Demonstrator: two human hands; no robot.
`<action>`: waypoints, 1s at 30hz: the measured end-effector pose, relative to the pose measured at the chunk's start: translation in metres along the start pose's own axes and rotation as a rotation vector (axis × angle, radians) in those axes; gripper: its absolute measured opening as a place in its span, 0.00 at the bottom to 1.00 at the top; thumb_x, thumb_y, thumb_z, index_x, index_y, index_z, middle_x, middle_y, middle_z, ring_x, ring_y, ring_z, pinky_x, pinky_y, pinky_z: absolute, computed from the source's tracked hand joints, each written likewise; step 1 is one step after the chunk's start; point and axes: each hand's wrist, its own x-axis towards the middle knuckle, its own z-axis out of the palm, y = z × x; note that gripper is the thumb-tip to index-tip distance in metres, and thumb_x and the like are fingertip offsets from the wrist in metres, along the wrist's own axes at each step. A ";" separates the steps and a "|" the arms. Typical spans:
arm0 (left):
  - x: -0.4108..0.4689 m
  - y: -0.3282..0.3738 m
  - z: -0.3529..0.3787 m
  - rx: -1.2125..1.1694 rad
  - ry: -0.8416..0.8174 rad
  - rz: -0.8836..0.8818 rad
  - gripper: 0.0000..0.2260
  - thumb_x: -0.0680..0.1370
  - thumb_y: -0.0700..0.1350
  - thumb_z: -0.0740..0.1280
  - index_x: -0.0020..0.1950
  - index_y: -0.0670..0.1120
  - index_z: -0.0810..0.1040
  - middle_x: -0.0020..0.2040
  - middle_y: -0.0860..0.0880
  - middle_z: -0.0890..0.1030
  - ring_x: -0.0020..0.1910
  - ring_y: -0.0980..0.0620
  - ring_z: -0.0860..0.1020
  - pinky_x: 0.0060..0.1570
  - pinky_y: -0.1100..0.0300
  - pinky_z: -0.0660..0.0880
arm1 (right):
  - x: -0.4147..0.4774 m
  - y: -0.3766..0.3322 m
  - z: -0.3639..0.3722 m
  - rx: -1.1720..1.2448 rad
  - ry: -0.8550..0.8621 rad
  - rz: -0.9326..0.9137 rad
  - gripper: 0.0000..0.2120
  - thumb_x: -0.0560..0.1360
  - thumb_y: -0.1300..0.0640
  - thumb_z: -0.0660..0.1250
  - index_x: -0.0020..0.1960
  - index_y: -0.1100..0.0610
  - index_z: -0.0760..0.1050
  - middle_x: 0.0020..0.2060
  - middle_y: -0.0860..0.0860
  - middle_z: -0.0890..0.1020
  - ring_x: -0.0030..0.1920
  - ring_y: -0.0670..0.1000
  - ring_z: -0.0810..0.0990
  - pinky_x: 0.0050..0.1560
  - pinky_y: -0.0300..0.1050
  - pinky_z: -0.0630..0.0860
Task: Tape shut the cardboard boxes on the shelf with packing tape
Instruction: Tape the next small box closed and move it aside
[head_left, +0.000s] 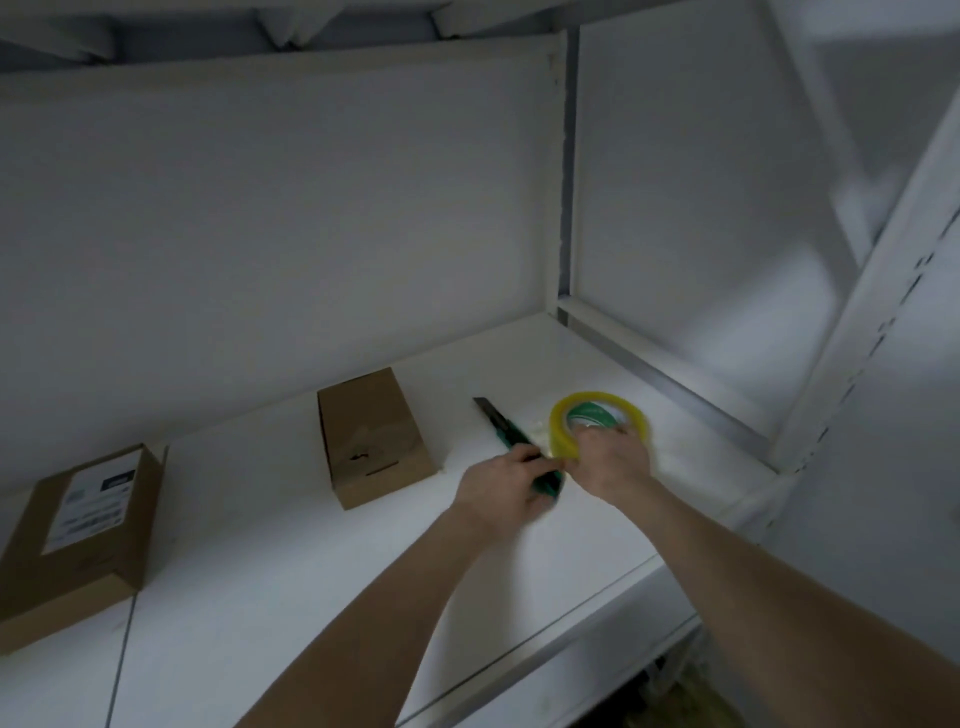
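Two cardboard boxes sit on the white shelf (311, 597), well apart from each other. The left box (78, 530) lies flat near the shelf's front edge, with a white label (91, 506) on its top face. The middle box (374, 436) lies farther back, close to the back panel (285, 208). It is plain brown, with a small slot and a dark mark on top. The view is dim and soft, so I cannot tell whether either box's flaps carry tape.

To the right of the middle box the hands come together, almost touching. The left hand (506, 488) has its fingers curled round the rear of a green utility knife (506, 434) — the blade is out and points away toward the back panel. The knife's front end is low over the shelf, but I cannot tell whether it rests there. The right hand (610, 460) grips the near rim of the tape roll (560, 428), a yellowish ring with a green core. The roll is just right of the knife's handle, tilted so its opening faces up and toward the camera. A pale scrap (537, 431) shows between knife and roll — too blurred to name. Right of the roll, a white slotted upright (852, 338) stands at the shelf's front corner.
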 end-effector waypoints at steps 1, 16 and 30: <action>0.002 0.002 0.004 0.001 -0.012 -0.031 0.22 0.77 0.57 0.63 0.71 0.58 0.68 0.71 0.53 0.68 0.64 0.49 0.74 0.55 0.56 0.73 | 0.001 0.000 0.000 0.009 -0.006 0.008 0.16 0.79 0.44 0.61 0.63 0.51 0.73 0.55 0.50 0.83 0.58 0.52 0.79 0.66 0.44 0.62; 0.052 0.001 -0.047 -0.829 0.317 -0.360 0.27 0.75 0.48 0.71 0.72 0.43 0.69 0.66 0.46 0.75 0.64 0.50 0.74 0.64 0.58 0.69 | 0.008 0.023 -0.049 0.861 -0.078 -0.083 0.09 0.71 0.56 0.72 0.46 0.61 0.81 0.37 0.52 0.78 0.40 0.51 0.78 0.40 0.44 0.70; -0.002 -0.019 -0.079 -1.008 0.530 -0.608 0.09 0.77 0.41 0.69 0.37 0.42 0.80 0.31 0.47 0.79 0.31 0.52 0.79 0.32 0.64 0.79 | -0.007 -0.009 -0.061 1.209 -0.422 -0.139 0.15 0.73 0.50 0.72 0.54 0.58 0.80 0.50 0.56 0.84 0.51 0.56 0.83 0.53 0.49 0.78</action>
